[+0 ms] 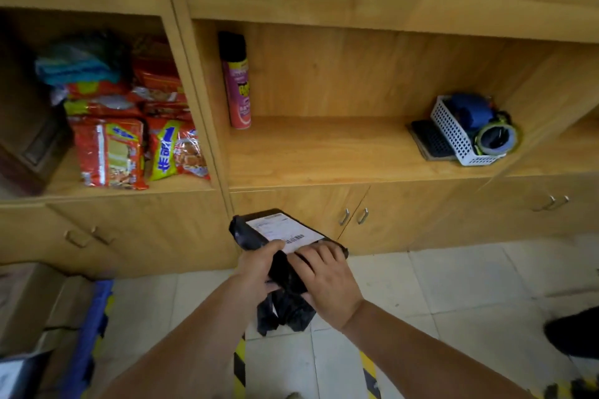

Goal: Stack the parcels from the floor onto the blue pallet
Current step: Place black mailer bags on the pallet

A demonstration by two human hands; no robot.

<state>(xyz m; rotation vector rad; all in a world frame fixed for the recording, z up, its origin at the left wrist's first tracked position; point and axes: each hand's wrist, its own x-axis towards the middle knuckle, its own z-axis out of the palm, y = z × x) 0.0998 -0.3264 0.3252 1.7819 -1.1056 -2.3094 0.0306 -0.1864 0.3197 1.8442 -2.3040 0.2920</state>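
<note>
Black parcel point(278, 236) held aloft, left hand point(256, 272) beneath, right hand point(327, 282) atop

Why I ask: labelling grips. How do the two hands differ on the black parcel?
The left hand grips the black parcel from its left edge, thumb on top; the right hand lies over the near end, fingers spread across its top beside the white label. Both hold the parcel above the floor.
</note>
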